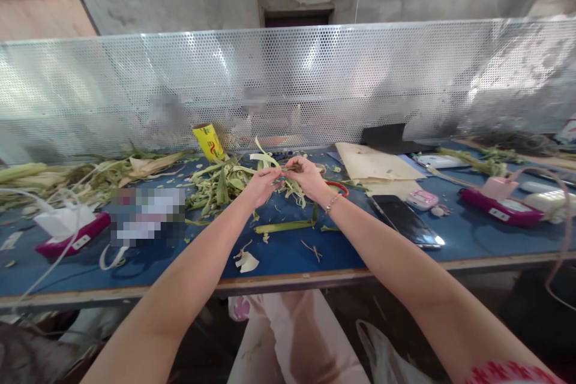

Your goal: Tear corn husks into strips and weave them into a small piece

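Observation:
Over the middle of the blue table, my left hand [263, 186] pinches with its fingertips at a thin plant strip. My right hand [306, 175], with a bracelet at the wrist, is closed on the brownish end of the same strip, close against the left fingers. A pale green curled leaf strip [264, 158] rises just behind the fingers; whether it belongs to the held piece I cannot tell. Left of the hands lies a heap of cut green leaf strips [211, 186]. A red loop handle [338, 187] shows beside my right wrist. Below the hands rests a green stalk [284, 227].
Long leaves [148, 167] lie at left, near a magenta power strip [76, 240]. A yellow tube [209, 141] stands behind the heap. At right are a black phone [405, 220], cardboard [378, 162] and another magenta power strip [504, 207]. A perforated metal screen [288, 84] stands behind.

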`<action>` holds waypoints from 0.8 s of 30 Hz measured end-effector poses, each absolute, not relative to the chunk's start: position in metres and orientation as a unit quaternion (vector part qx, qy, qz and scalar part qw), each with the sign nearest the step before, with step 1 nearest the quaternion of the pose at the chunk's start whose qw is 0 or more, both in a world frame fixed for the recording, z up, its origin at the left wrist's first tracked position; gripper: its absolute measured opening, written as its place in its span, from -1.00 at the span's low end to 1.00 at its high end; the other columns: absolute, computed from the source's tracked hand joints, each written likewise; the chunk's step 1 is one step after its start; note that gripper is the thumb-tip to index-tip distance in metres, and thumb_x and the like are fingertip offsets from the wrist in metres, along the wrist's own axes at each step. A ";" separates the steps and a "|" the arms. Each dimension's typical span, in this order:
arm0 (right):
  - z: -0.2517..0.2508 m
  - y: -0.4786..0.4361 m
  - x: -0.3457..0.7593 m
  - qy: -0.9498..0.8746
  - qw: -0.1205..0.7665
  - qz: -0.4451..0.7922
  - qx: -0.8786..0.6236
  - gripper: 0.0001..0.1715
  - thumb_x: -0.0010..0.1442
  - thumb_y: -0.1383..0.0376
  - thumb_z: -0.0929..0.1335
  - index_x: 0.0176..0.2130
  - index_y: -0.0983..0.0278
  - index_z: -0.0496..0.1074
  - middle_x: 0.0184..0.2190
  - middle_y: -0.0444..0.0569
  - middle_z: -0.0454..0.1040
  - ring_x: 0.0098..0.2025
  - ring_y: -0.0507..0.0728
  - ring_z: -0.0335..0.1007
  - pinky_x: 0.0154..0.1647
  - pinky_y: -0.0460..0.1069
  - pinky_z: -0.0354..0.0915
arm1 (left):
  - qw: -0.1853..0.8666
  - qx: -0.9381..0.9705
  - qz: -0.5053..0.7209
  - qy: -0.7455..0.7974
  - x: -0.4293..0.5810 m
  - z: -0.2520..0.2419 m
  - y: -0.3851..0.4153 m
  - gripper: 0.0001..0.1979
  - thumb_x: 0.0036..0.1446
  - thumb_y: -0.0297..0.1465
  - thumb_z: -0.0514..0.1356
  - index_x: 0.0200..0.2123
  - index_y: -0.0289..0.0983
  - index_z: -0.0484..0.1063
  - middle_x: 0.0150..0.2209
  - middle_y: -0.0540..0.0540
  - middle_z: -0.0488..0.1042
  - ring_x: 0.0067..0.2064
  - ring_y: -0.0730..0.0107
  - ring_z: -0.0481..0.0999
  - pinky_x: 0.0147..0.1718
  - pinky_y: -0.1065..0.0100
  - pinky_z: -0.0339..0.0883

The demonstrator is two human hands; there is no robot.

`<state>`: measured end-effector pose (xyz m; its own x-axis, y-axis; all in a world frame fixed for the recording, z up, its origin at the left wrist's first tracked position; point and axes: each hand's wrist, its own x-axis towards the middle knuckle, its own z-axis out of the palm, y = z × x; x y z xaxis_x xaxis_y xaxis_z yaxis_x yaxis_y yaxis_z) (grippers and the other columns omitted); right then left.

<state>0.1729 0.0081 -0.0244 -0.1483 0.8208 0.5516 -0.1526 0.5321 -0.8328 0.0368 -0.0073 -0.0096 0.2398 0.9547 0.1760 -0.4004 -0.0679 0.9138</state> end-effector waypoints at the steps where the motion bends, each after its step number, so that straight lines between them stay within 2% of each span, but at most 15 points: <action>1: -0.025 0.008 0.172 -0.646 0.591 0.406 -0.262 -0.70 -0.19 0.24 0.39 -0.42 0.25 0.22 -0.40 -0.11 0.36 -0.33 0.02 0.32 -0.23 -0.02 0.29 | 0.623 0.500 0.536 0.273 0.036 -0.009 -0.008 -0.86 -0.24 -0.44 0.33 -0.66 -0.32 0.42 -0.57 0.01 0.41 -0.43 0.55 0.40 -0.31 0.38 0.32; 5: -0.024 0.006 0.171 -0.674 0.581 0.373 -0.263 -0.68 -0.17 0.32 0.37 -0.33 0.25 0.27 -0.39 -0.13 0.31 -0.34 0.00 0.29 -0.25 -0.04 0.29 | 0.617 0.568 0.493 0.232 0.030 -0.010 -0.010 -0.80 -0.27 -0.34 0.34 -0.67 -0.33 0.42 -0.55 -0.02 0.40 -0.40 0.48 0.41 -0.27 0.30 0.35; 8: -0.022 0.005 0.172 -0.690 0.583 0.344 -0.256 -0.46 -0.16 0.40 0.35 -0.11 0.21 0.25 -0.39 -0.16 0.27 -0.33 0.00 0.28 -0.20 -0.03 0.29 | 0.609 0.594 0.476 0.222 0.028 -0.010 -0.009 -0.77 -0.25 -0.31 0.34 -0.67 -0.34 0.40 -0.53 -0.03 0.39 -0.39 0.47 0.41 -0.27 0.29 0.35; 10: -0.021 0.005 0.172 -0.707 0.572 0.327 -0.259 -0.40 -0.13 0.43 0.34 -0.04 0.19 0.25 -0.39 -0.16 0.27 -0.32 0.00 0.27 -0.17 -0.02 0.28 | 0.613 0.591 0.474 0.226 0.028 -0.011 -0.008 -0.75 -0.24 -0.31 0.33 -0.68 -0.35 0.39 -0.54 -0.03 0.38 -0.40 0.48 0.40 -0.28 0.31 0.35; 13: -0.021 0.005 0.172 -0.725 0.562 0.278 -0.286 -0.59 -0.10 0.45 0.33 -0.18 0.21 0.39 -0.35 -0.11 0.28 -0.29 0.02 0.27 -0.14 0.01 0.27 | 0.619 0.567 0.487 0.242 0.030 -0.010 -0.008 -0.76 -0.23 -0.33 0.33 -0.68 -0.35 0.35 -0.56 -0.02 0.37 -0.43 0.50 0.40 -0.30 0.34 0.34; 16: -0.022 0.006 0.172 -0.721 0.575 0.221 -0.317 -0.76 -0.09 0.45 0.32 -0.33 0.24 0.43 -0.31 -0.07 0.30 -0.26 0.04 0.27 -0.13 0.04 0.26 | 0.624 0.542 0.497 0.264 0.032 -0.008 -0.010 -0.78 -0.19 -0.37 0.30 -0.66 -0.34 0.32 -0.57 0.01 0.33 -0.45 0.53 0.38 -0.32 0.34 0.35; 20: -0.021 0.007 0.173 -0.713 0.589 0.176 -0.338 -0.82 -0.09 0.44 0.32 -0.38 0.27 0.42 -0.33 -0.06 0.31 -0.26 0.06 0.25 -0.10 0.06 0.24 | 0.642 0.528 0.485 0.273 0.034 -0.006 -0.014 -0.79 -0.16 -0.37 0.27 -0.59 -0.33 0.28 -0.54 0.03 0.31 -0.43 0.51 0.38 -0.34 0.26 0.38; 24: -0.019 0.007 0.174 -0.720 0.582 0.168 -0.338 -0.82 -0.07 0.42 0.32 -0.36 0.27 0.42 -0.34 -0.06 0.30 -0.25 0.06 0.24 -0.09 0.06 0.24 | 0.619 0.537 0.505 0.270 0.036 -0.008 -0.013 -0.76 -0.16 -0.33 0.27 -0.58 -0.32 0.25 -0.54 0.04 0.32 -0.44 0.52 0.37 -0.36 0.28 0.38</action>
